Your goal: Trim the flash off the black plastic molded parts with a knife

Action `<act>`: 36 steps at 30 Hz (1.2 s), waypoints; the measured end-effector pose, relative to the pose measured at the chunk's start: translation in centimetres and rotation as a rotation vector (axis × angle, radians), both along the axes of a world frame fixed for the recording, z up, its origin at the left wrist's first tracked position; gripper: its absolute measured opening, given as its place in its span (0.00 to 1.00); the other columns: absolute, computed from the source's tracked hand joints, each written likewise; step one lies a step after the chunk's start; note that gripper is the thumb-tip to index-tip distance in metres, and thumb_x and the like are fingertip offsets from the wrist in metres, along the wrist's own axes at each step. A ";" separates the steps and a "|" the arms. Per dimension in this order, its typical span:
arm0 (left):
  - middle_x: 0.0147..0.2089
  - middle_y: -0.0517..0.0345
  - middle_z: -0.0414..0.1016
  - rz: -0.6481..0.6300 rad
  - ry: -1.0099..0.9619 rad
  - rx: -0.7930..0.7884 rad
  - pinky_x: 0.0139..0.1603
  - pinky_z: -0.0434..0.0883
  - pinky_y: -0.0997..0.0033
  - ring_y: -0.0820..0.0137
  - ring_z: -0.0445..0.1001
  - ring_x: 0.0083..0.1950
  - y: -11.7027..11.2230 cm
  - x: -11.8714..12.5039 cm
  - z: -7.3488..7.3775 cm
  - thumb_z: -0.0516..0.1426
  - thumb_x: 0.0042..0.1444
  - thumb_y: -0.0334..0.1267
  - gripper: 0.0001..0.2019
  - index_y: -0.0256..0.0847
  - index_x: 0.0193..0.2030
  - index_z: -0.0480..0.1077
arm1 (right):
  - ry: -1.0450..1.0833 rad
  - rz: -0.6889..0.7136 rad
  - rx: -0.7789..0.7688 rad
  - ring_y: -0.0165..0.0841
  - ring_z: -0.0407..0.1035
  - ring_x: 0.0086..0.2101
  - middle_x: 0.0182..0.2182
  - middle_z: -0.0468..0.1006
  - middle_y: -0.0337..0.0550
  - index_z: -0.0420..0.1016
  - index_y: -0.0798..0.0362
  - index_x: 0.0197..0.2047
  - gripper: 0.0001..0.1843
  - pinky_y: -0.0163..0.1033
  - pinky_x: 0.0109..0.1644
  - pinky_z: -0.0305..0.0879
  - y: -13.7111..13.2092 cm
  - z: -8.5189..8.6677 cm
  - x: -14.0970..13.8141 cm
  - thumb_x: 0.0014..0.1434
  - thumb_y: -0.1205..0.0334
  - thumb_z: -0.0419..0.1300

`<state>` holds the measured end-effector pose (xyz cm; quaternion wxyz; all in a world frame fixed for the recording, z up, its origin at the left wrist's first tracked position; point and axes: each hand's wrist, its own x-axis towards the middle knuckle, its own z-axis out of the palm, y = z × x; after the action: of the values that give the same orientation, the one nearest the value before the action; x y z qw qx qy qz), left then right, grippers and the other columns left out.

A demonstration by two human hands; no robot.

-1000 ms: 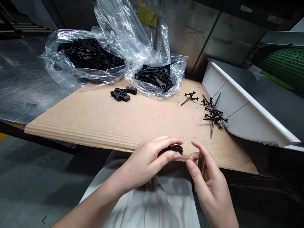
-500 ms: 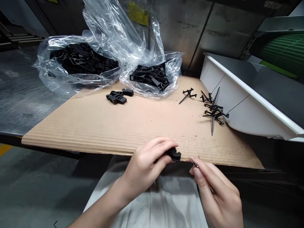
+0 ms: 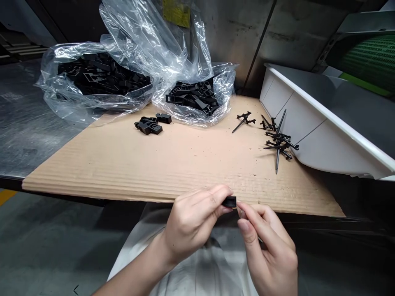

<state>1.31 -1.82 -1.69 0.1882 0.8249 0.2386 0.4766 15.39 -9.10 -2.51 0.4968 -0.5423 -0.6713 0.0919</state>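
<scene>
Near the front edge of the cardboard, my left hand is closed around a small black plastic part, whose slotted end sticks out past thumb and forefinger. Just to its right, my right hand pinches a thin, shiny metal piece between thumb and index finger. The tips of the right fingers come close to the part's end; whether they touch it I cannot tell. Most of the metal piece is hidden by the fingers.
On the cardboard lie several black blocks and black branched sprues. Behind them stand two clear bags of black parts, one left and one in the middle. A white bin borders the right side.
My right hand has moved left, up to the black part. The part has turned in my left hand, so its slotted end shows instead of the curved notch.
</scene>
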 end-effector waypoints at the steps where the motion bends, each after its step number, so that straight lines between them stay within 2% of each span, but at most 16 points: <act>1: 0.39 0.49 0.78 0.000 -0.005 -0.015 0.40 0.73 0.76 0.67 0.78 0.39 0.0 0.0 0.1 0.53 0.57 0.27 0.10 0.32 0.45 0.68 | 0.007 -0.003 0.002 0.30 0.68 0.32 0.32 0.71 0.43 0.68 0.52 0.52 0.21 0.34 0.31 0.67 0.1 0.1 -0.1 0.56 0.75 0.54; 5: 0.36 0.49 0.78 0.006 -0.003 -0.034 0.37 0.73 0.75 0.66 0.78 0.37 -0.1 0.1 0.3 0.52 0.58 0.28 0.07 0.32 0.42 0.69 | 0.006 -0.004 0.010 0.30 0.68 0.32 0.31 0.70 0.43 0.69 0.52 0.51 0.21 0.33 0.31 0.67 0.5 0.5 -0.3 0.56 0.77 0.54; 11: 0.36 0.48 0.78 -0.003 0.015 -0.024 0.36 0.73 0.74 0.65 0.78 0.37 0.0 0.1 0.2 0.52 0.57 0.27 0.07 0.31 0.42 0.69 | 0.008 -0.004 -0.040 0.27 0.66 0.28 0.28 0.69 0.41 0.72 0.55 0.47 0.16 0.32 0.30 0.66 0.7 0.9 -0.3 0.56 0.76 0.53; 17: 0.36 0.49 0.78 -0.011 0.020 -0.023 0.35 0.72 0.73 0.66 0.77 0.36 0.0 0.1 0.2 0.52 0.57 0.26 0.08 0.32 0.42 0.68 | 0.004 -0.005 -0.033 0.28 0.67 0.28 0.28 0.69 0.41 0.72 0.53 0.46 0.15 0.32 0.29 0.66 0.7 1.0 -0.2 0.57 0.75 0.53; 28: 0.36 0.50 0.78 -0.029 0.009 -0.008 0.36 0.73 0.72 0.66 0.77 0.37 0.3 0.2 0.1 0.52 0.57 0.26 0.08 0.34 0.43 0.68 | 0.039 -0.055 -0.059 0.28 0.67 0.28 0.27 0.68 0.40 0.73 0.55 0.42 0.13 0.32 0.30 0.65 0.9 1.1 -0.7 0.57 0.75 0.53; 32: 0.39 0.50 0.78 -0.094 -0.014 -0.003 0.41 0.73 0.73 0.68 0.76 0.41 0.3 0.0 0.1 0.53 0.56 0.24 0.11 0.35 0.45 0.67 | 0.094 -0.088 -0.107 0.28 0.67 0.29 0.27 0.69 0.40 0.74 0.54 0.39 0.11 0.32 0.33 0.66 1.1 1.2 -0.5 0.58 0.73 0.52; 36: 0.39 0.49 0.77 -0.097 -0.026 0.002 0.40 0.72 0.76 0.69 0.76 0.40 0.3 0.0 0.0 0.53 0.55 0.23 0.10 0.32 0.44 0.68 | 0.158 -0.032 -0.154 0.28 0.67 0.29 0.28 0.69 0.39 0.74 0.52 0.39 0.11 0.32 0.33 0.65 0.9 1.3 -0.1 0.58 0.72 0.52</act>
<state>1.34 -1.56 -1.65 0.2135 0.8294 0.1953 0.4778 15.33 -8.23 -1.17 0.5063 -0.5807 -0.6122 0.1778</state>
